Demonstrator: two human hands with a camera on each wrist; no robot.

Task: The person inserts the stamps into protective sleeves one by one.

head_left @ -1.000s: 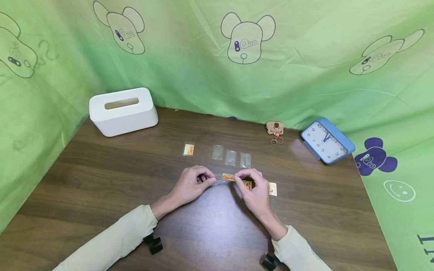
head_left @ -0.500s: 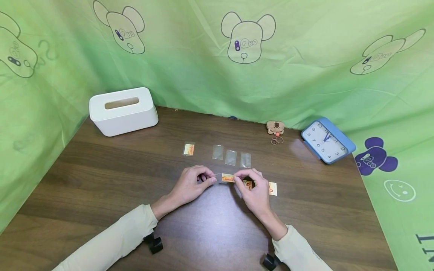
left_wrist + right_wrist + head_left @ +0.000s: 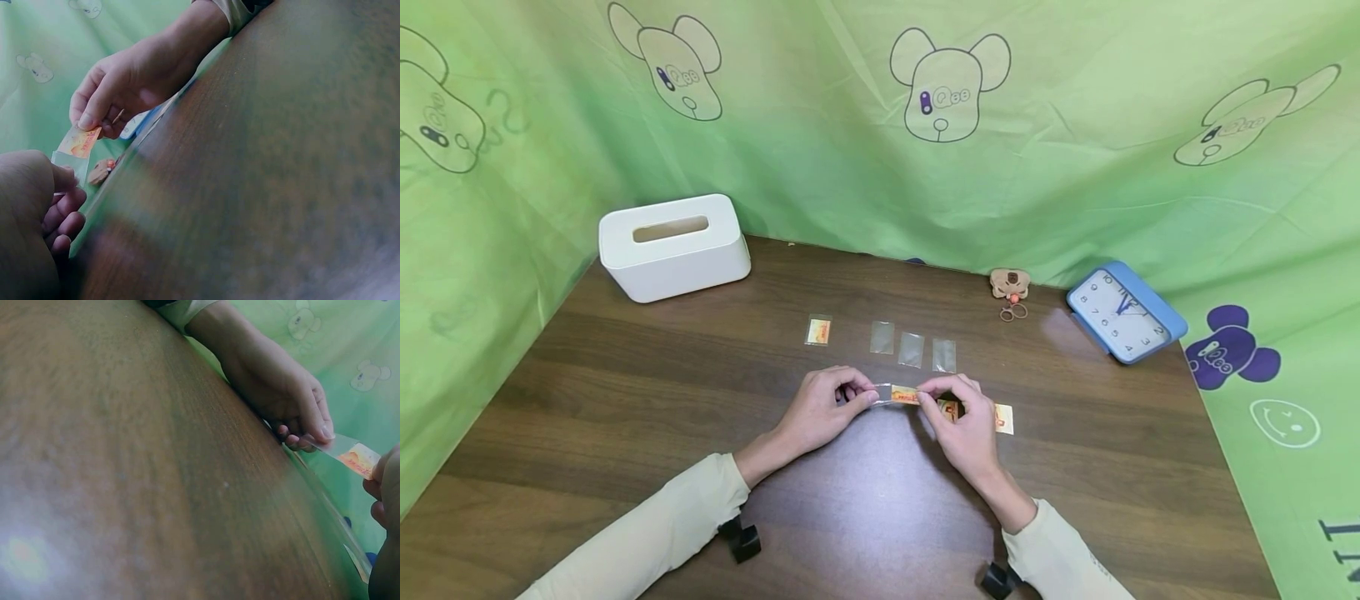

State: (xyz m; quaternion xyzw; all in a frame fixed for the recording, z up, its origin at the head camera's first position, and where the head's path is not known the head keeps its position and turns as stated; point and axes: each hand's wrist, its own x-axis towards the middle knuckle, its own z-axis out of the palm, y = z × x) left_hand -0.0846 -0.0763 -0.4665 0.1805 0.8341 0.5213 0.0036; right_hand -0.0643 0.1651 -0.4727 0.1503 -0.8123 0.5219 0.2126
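Note:
My left hand point(image 3: 826, 410) pinches a small clear plastic sleeve point(image 3: 72, 161) between thumb and index finger. Opposite it, my right hand point(image 3: 961, 421) pinches one end of an orange-and-yellow printed card point(image 3: 904, 395). The card's free end is right at the mouth of the sleeve and overlaps it in the left wrist view. Both things are held above the wooden table. Partly hidden beneath my right hand lies another printed card point(image 3: 950, 410), and a pale card point(image 3: 1003, 418) shows just to the right of that hand.
Beyond my hands lie three clear sleeves point(image 3: 911, 350) in a row. To their left is a sleeve with a printed card in it point(image 3: 818, 330). A white tissue box point(image 3: 673, 247) stands back left; a brown bear-shaped keychain point(image 3: 1009, 284) and a blue clock point(image 3: 1124, 312) are back right.
The sleeve in my left hand has tilted, and the card in my right hand has turned its printed face more upward. Both hands stay in nearly the same place.

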